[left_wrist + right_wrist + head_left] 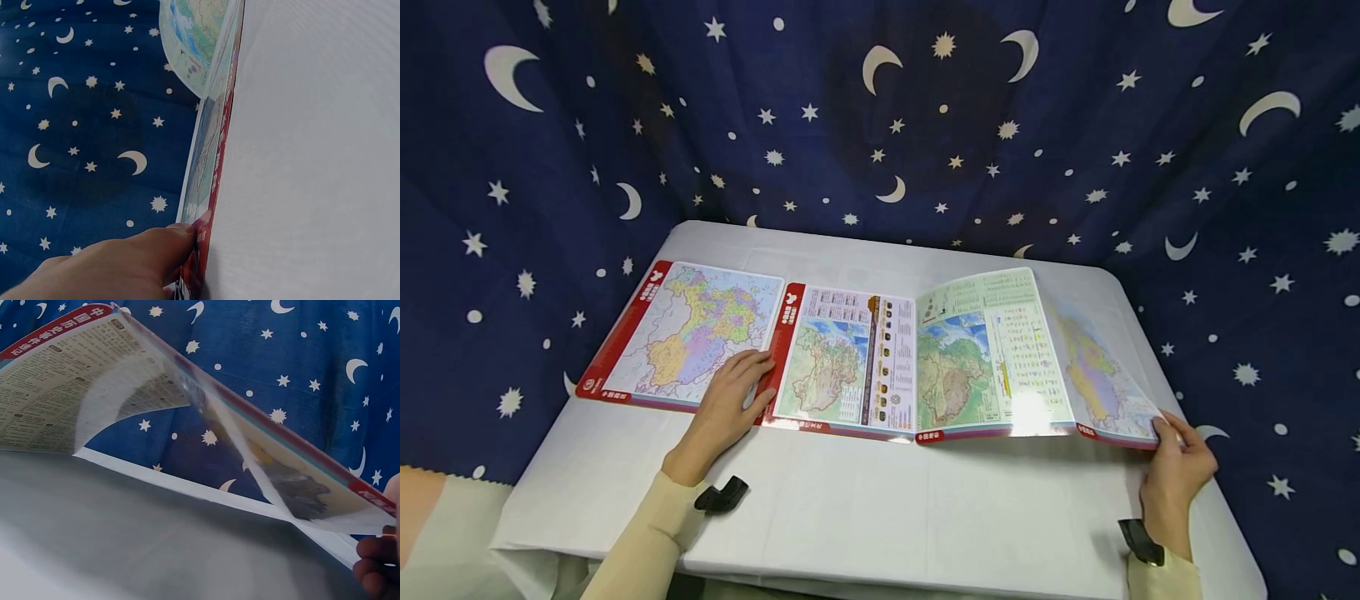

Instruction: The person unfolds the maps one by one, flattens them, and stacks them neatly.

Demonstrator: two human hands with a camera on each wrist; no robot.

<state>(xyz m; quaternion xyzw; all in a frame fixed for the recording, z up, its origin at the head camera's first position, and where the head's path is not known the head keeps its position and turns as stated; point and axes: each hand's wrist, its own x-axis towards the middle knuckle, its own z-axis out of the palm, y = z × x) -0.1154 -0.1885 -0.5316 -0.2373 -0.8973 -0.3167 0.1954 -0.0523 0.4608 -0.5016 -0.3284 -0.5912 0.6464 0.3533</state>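
Observation:
A colourful map panel [700, 333] with a red left strip lies at the left of the table. Beside it is a second map panel [823, 367], also with a red strip. My left hand [730, 400] rests on the strip between them, its thumb [165, 247] lying on the sheet. To the right, a green map panel [955, 367] rises at a slant, with a see-through-looking map sheet [1097, 375] beyond it. My right hand [1180, 467] pinches that sheet's lower right corner, holding it off the table. Whether all panels are joined cannot be told.
A white cloth covers the table [850, 508], with rounded corners at the back. A dark blue curtain [820, 108] with moons and stars hangs behind and at both sides. In the right wrist view, the lifted panel's underside [50, 412] carries printed text.

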